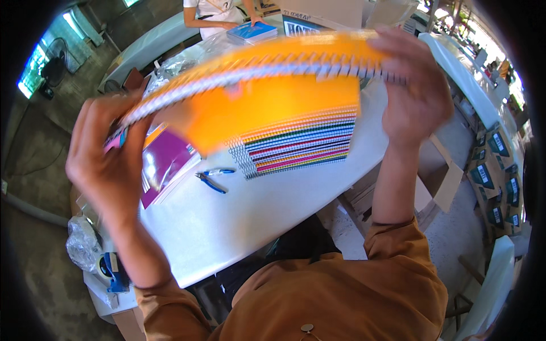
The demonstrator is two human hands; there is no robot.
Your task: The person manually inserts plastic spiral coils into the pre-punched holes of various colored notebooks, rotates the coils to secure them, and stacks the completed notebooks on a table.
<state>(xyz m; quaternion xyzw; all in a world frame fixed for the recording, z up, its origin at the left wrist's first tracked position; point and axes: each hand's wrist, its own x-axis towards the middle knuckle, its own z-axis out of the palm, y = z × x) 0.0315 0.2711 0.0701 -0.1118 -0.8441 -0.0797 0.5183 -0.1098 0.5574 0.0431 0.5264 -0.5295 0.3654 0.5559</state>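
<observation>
A spiral-bound notebook with an orange cover (256, 73) is raised above the table and blurred by motion. My left hand (105, 153) is closed on one end of its coil. At the other end, my right hand (418, 94) grips the notebook and its binding. Below it stands a pile of spiral notebooks (301, 146) with edges of many colours, partly covered by the raised one. Purple-covered booklets (168, 162) lie near my left hand. Blue-handled cutting pliers (211, 181) rest on the white table (199, 227) between the booklets and the pile.
Across the table, a person (211, 12) has their hands on blue books (250, 33). A cardboard box (324, 14) stands beside them. Clear plastic (82, 241) and a blue tape dispenser (115, 273) sit at the left corner. Open cartons (438, 176) and stacked boxes (495, 176) are on the right.
</observation>
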